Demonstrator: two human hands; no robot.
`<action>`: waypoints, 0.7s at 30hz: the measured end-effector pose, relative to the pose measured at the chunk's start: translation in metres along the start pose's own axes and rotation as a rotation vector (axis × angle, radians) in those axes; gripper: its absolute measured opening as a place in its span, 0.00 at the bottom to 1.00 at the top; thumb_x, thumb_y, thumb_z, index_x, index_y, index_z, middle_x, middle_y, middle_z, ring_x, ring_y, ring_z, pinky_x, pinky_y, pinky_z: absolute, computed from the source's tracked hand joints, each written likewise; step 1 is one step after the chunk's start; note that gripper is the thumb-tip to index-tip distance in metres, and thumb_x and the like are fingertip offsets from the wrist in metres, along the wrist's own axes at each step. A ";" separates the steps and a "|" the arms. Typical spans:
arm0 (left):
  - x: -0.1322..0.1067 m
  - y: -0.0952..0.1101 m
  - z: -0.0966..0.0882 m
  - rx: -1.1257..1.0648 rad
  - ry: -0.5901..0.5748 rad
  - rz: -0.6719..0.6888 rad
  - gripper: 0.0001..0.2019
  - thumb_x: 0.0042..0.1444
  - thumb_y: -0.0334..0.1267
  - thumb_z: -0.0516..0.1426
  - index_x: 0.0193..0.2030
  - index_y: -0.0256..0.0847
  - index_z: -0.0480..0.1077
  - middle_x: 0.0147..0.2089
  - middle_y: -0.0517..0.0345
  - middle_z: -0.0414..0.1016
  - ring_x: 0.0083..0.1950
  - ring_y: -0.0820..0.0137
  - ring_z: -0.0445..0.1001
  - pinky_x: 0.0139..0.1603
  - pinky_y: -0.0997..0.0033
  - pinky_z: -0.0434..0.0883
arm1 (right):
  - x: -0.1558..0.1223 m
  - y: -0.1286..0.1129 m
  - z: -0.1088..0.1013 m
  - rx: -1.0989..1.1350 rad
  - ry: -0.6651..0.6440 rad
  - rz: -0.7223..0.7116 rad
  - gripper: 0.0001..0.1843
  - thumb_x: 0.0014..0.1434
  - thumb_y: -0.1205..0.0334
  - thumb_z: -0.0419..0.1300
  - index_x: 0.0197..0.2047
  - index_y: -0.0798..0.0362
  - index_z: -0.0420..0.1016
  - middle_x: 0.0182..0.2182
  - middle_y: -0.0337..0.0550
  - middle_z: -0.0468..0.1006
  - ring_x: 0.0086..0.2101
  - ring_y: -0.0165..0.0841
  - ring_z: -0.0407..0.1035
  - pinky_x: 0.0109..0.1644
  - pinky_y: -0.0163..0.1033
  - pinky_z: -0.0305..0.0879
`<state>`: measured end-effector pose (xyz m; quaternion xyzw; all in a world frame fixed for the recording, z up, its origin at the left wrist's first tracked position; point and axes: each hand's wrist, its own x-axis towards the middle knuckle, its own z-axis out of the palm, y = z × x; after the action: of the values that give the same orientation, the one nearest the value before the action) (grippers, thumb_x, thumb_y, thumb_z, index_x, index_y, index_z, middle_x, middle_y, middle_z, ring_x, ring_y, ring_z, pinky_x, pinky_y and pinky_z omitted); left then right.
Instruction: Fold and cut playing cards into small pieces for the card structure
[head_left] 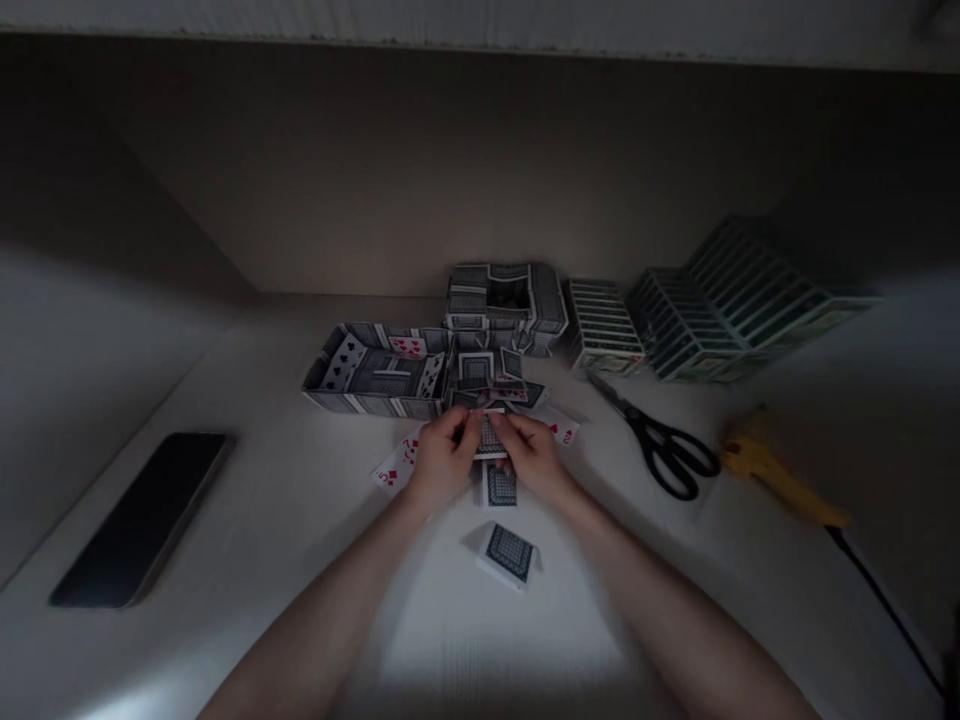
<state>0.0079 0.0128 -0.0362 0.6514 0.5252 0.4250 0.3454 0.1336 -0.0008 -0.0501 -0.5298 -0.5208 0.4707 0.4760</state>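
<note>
A playing card (491,438), patterned back up, is pinched between my left hand (444,460) and my right hand (536,455), thumbs on top. Both hands are closed on it at the middle of the table. Just below them lies a folded card (500,486), and nearer to me another folded card (510,555) with bent edges. Red-suited cards (395,470) stick out beside my left hand, and one more red card (561,428) shows past my right hand. Beyond my fingers are several loose cards (476,370), partly hidden.
An open box built of cards (375,405) stands at the back left, a card-built model (544,300) behind it. Further right are stacked card structures (694,325), black-handled scissors (667,450) and a yellow glue gun (780,475) with a cord. A phone (142,520) lies left.
</note>
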 end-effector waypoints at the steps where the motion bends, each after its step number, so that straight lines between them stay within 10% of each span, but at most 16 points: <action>1: 0.000 0.000 0.000 0.009 0.000 0.008 0.18 0.54 0.46 0.49 0.18 0.38 0.56 0.17 0.67 0.51 0.21 0.78 0.52 0.22 0.78 0.50 | 0.000 0.000 0.000 -0.027 0.009 -0.024 0.23 0.55 0.44 0.50 0.17 0.52 0.60 0.13 0.33 0.59 0.16 0.26 0.54 0.18 0.32 0.48; 21: 0.000 -0.004 0.001 0.068 0.050 0.030 0.18 0.56 0.43 0.48 0.18 0.39 0.53 0.17 0.67 0.51 0.20 0.78 0.52 0.22 0.76 0.49 | -0.002 -0.001 0.000 -0.065 -0.026 -0.047 0.23 0.56 0.47 0.50 0.16 0.52 0.55 0.13 0.32 0.56 0.17 0.25 0.52 0.20 0.32 0.46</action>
<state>0.0070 0.0137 -0.0398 0.6597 0.5378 0.4283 0.3034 0.1335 -0.0028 -0.0496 -0.5264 -0.5541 0.4491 0.4628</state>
